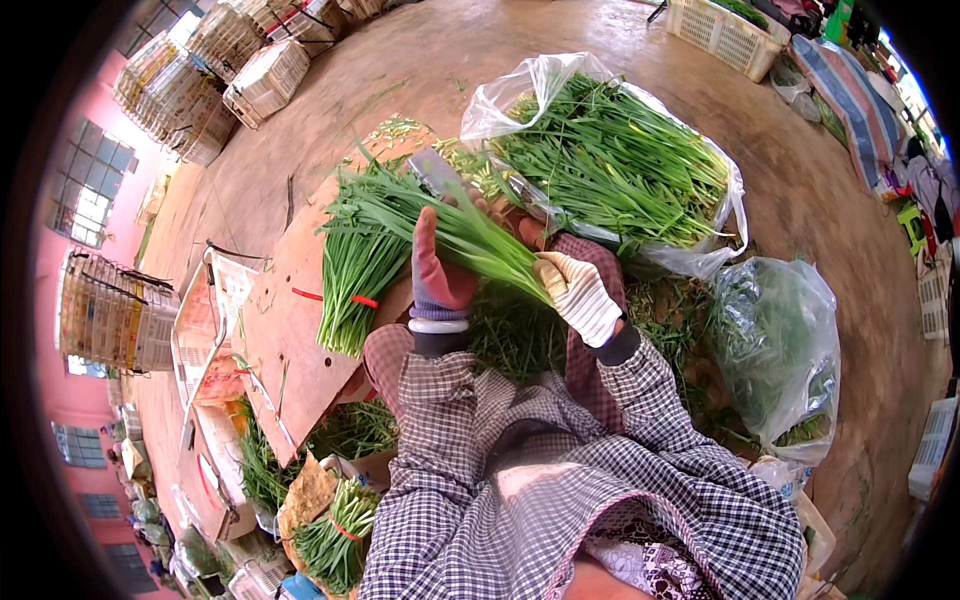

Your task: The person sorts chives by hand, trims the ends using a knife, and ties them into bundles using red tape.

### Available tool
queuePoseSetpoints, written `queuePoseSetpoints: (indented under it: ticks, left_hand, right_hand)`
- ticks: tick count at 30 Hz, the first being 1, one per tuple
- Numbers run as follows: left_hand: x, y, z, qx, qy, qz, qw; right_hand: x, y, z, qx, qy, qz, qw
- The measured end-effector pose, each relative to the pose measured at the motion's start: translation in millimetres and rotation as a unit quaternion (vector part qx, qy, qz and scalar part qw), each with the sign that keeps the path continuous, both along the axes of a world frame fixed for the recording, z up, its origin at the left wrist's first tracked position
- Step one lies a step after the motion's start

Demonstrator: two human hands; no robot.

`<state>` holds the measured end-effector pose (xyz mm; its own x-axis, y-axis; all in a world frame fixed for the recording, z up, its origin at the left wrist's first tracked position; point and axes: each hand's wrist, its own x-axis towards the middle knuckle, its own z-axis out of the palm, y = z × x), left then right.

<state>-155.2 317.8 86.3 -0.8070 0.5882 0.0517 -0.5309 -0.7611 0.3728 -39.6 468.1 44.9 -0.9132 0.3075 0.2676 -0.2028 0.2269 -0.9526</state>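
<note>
My right hand (581,292), in a white knit glove, grips the pale stem ends of a loose bunch of long green leaves (487,236), probably garlic chives. The leaves stretch up and left across the palm side of my left hand (441,274), which wears a pink and purple glove. Its thumb stands up, away from the leaves; its fingers are partly hidden behind them. Left of that hand, a bunch bound with a red band (360,300) lies on a brown board (289,352). A large open plastic bag of chives (615,165) lies beyond my hands.
A clear plastic bag (776,360) with greens stands at right. Leaf scraps (517,330) cover the space between my legs. Another banded bunch (337,536) sits at lower left. A white crate (206,337) stands beside the board. Stacked crates (176,97) line the pink wall.
</note>
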Motion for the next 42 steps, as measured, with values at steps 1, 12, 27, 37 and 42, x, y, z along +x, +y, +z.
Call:
queuePoseSetpoints:
  ticks: [1, 12, 27, 37, 42]
  left_hand:
    - [0, -3, -4, -0.003, -0.013, -0.006, 1.0]
    - [-10, -18, -52, -0.107, -0.03, 0.01, 0.994]
    - [-10, -18, -91, -0.123, -0.046, 0.037, 0.991]
    - [-9, -27, -88, -0.053, -0.069, 0.051, 0.995]
    - [-11, -35, -85, -0.052, -0.034, 0.048, 0.997]
  right_hand:
    - [1, -1, -3, -0.01, -0.011, 0.0, 1.0]
    - [14, -12, -14, -0.072, -0.078, -0.002, 0.994]
    - [18, -2, -33, -0.207, -0.093, 0.013, 0.974]
    - [44, 75, -30, -0.198, -0.002, -0.106, 0.974]
    - [62, 115, -59, -0.107, -0.121, -0.055, 0.985]
